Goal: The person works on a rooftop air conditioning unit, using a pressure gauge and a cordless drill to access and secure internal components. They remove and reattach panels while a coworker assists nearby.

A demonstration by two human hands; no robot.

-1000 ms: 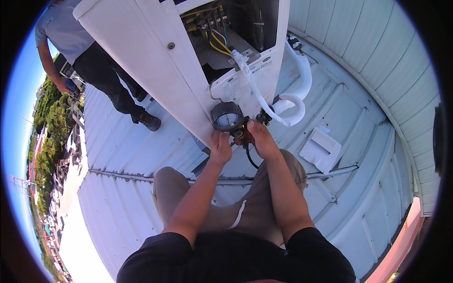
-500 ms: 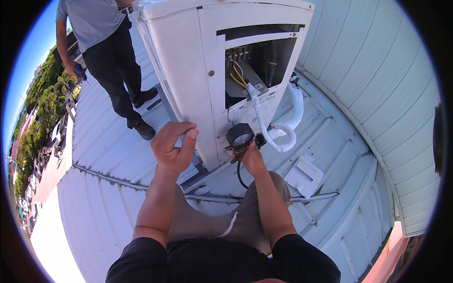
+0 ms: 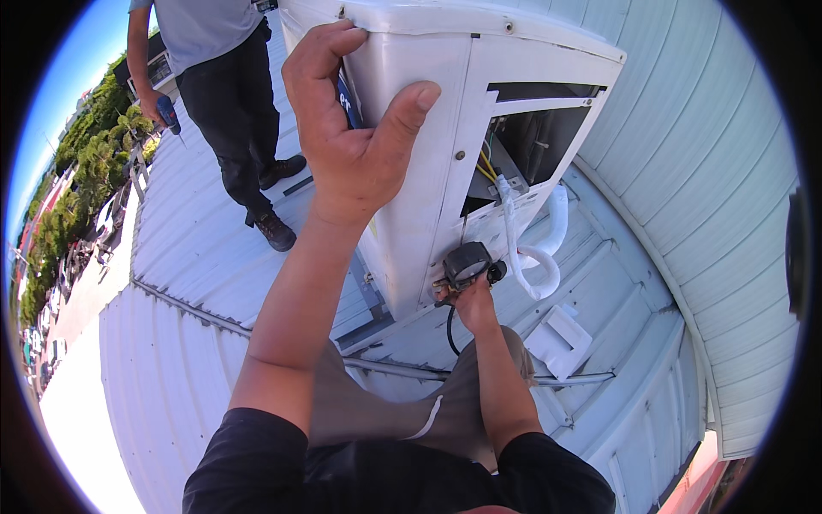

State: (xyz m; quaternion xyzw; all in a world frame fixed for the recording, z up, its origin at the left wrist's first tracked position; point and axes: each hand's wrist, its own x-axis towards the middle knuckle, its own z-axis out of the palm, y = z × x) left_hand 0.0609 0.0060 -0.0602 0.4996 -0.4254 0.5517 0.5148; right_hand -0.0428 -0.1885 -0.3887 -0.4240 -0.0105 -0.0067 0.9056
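Note:
In front of me stands a white outdoor air-conditioner unit [image 3: 419, 197] with an open access hole and yellow and green wires [image 3: 486, 167] inside. My left hand [image 3: 355, 154] is raised at the unit's near left corner, thumb and fingers apart with nothing held; whether it touches the casing I cannot tell. Low by the unit's base, my right hand [image 3: 476, 308] grips a round black pressure gauge [image 3: 467, 262] with a fitting. A black hose [image 3: 451, 330] hangs down from it. White-wrapped pipes [image 3: 544, 261] loop beside the gauge.
A white plastic cover [image 3: 561, 341] lies on the ribbed metal roof [image 3: 205, 283] to the right. A corrugated wall [image 3: 693, 180] rises at the right. Far left, another person [image 3: 227, 103] stands beside the unit, holding a blue drill [image 3: 169, 114]. Beyond the roof edge are trees and vehicles.
My left hand has risen to the unit's upper left corner, its fingers opening from a loose curl. The view has shifted, so the unit appears further right. The gauge remains in my right hand.

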